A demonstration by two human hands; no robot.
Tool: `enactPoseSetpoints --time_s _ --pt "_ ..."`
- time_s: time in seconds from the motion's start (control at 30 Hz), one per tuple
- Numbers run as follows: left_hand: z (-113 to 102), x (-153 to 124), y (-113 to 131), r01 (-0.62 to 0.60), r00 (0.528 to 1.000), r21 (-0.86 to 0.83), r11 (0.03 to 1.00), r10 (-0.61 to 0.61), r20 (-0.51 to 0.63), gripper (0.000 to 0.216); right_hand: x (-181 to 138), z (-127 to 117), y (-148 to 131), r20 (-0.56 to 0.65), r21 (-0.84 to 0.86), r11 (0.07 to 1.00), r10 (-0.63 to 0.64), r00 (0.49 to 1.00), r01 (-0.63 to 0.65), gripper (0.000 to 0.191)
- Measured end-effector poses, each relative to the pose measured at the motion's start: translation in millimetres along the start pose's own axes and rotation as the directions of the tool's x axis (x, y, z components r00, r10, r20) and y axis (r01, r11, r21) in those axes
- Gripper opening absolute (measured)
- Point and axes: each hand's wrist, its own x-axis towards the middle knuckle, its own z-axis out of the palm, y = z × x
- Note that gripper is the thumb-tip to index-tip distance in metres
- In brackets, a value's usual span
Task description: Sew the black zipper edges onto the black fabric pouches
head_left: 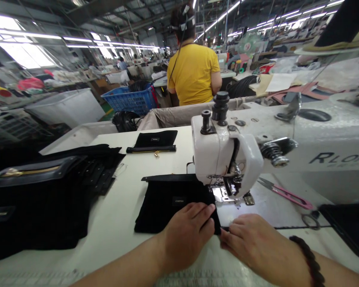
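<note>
A black fabric pouch (164, 213) with a small label lies flat on the sewing machine's table, its right edge beside the presser foot (223, 194). A dark strip runs along its far edge. My left hand (188, 231) rests on its near right part, fingers bent and close together, pressing the cloth; the thumb is hidden. At the near right corner, my right hand (251, 243) is closed in a pinch at the pouch's edge, with its fingertips partly hidden. The white sewing machine (224, 147) stands directly beyond both hands.
Another black pouch (157, 139) with a zipper lies farther back. Black pouches in a pile (48, 199) cover the left side. Pink-handled thread snips (287, 195) lie right of the needle area. A person in a yellow shirt (194, 73) sits ahead, near a blue crate (130, 99).
</note>
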Motion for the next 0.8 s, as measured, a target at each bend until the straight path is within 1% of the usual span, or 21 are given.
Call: enactPoseSetpoints --time_s 0.2,0.4,0.5,0.6,0.7,0.8 --pt "2 0 -2 0.000 1.000 -0.041 0.999 0.001 0.027 0.020 0 5 -1 0.002 0.038 0.999 0.036 0.999 -0.036 0.012" --pt "3 3 -9 0.004 0.998 -0.053 0.999 -0.001 0.062 0.019 1 6 0 0.018 0.071 0.990 0.121 0.992 -0.122 0.017" --pt "4 6 -17 -0.009 0.998 -0.073 0.997 0.014 0.061 0.019 2 4 0 0.050 0.064 0.981 0.178 0.983 -0.181 0.011" --pt "4 9 -25 -0.042 0.999 -0.087 0.995 0.043 0.016 0.018 4 4 -1 0.091 0.054 0.973 0.219 0.971 -0.225 0.005" --pt "1 13 -31 -0.061 0.997 -0.129 0.990 0.054 -0.062 0.016 5 3 -1 0.119 0.059 0.966 0.243 0.963 -0.252 0.010" --pt "-2 14 -33 -0.053 0.988 -0.224 0.973 0.019 -0.154 0.017 5 1 0 0.142 0.060 0.964 0.249 0.958 -0.259 0.018"
